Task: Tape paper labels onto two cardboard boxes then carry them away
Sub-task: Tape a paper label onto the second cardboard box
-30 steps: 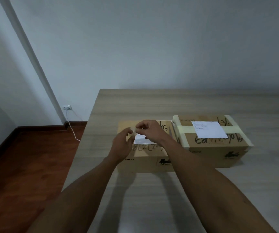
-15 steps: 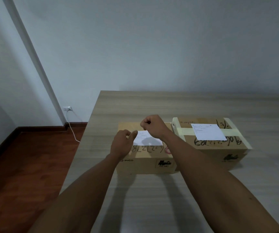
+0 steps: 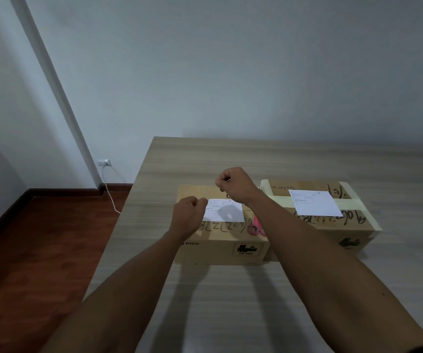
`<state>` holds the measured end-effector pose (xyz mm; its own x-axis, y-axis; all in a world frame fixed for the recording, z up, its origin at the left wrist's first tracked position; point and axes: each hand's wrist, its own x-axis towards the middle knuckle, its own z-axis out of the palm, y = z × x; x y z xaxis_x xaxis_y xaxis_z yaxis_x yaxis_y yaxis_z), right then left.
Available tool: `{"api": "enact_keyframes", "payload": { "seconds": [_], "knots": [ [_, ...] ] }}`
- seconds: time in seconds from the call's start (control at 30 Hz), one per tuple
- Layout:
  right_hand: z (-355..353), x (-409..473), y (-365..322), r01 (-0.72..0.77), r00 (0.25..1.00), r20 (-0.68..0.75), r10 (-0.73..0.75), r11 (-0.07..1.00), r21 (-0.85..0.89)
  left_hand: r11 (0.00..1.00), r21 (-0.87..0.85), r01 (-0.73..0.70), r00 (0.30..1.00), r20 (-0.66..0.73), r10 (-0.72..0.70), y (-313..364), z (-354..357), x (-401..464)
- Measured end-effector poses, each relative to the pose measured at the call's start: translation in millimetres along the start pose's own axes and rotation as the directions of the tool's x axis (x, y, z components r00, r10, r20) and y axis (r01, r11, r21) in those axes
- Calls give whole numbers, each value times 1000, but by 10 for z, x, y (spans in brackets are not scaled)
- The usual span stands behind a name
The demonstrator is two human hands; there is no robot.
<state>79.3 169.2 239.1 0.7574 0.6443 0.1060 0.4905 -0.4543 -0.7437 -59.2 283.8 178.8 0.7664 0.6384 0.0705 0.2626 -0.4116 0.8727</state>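
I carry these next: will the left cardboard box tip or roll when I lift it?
The left box looks low, wide and flat-based, so probably stable, unlikely to roll. Its paper label seems loose and could slide off. Weight cannot be judged.

Two boxes, two labels, two hands on one worktop.

I count two cardboard boxes: a left box [image 3: 220, 240] and a right box [image 3: 332, 225], side by side on a single worktop [image 3: 231, 301]. Two paper labels: one label [image 3: 227, 211] atop the left, another label [image 3: 313, 202] atop the right. Two hands: left hand [image 3: 188, 212], right hand [image 3: 236, 184]. One pink object [image 3: 255, 226], one wall socket [image 3: 104, 163], one white cable [image 3: 109, 192].
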Motion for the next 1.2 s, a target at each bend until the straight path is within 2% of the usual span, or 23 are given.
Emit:
{"api": "enact_keyframes", "payload": {
  "seconds": [0.17, 0.37, 0.6, 0.77, 0.83, 0.9, 1.07, 1.2],
  "knots": [
    [-111, 41, 18, 20, 999, 51, -17, 998, -60, 998, 30, -51, 996, 76, 49, -37, 42, -2],
    [-113, 69, 46, 10, 1000, 24, -6, 989, -149, 999, 49, 23, 998, 57, -26, 0, 97, 67],
    [-251, 155, 88, 36, 995, 99, -19, 985, -169, 994, -8, 113, 990, 91, -112, -56, 181, 42],
    [-268, 233, 127, 49, 991, 134, -18, 971, -235, 993, -92, 78, 989, 135, -65, -56, 256, 48],
    [-280, 256, 122, 61, 987, 158, -20, 963, -262, 973, -183, 140, 975, 197, -103, 10, 249, 60],
    [-285, 277, 117, 82, 982, 186, -29, 956, -282, 967, -188, 171, 952, 283, -114, 69, 242, 88],
    [-331, 293, 40, 116, 974, 221, -40, 932, -344, 978, -158, 136, 908, 415, -59, 116, 236, 146],
    [-354, 307, 23, 113, 977, 211, -37, 924, -364, 971, -202, 126, 877, 480, -14, 164, 236, 154]
  ]
}}
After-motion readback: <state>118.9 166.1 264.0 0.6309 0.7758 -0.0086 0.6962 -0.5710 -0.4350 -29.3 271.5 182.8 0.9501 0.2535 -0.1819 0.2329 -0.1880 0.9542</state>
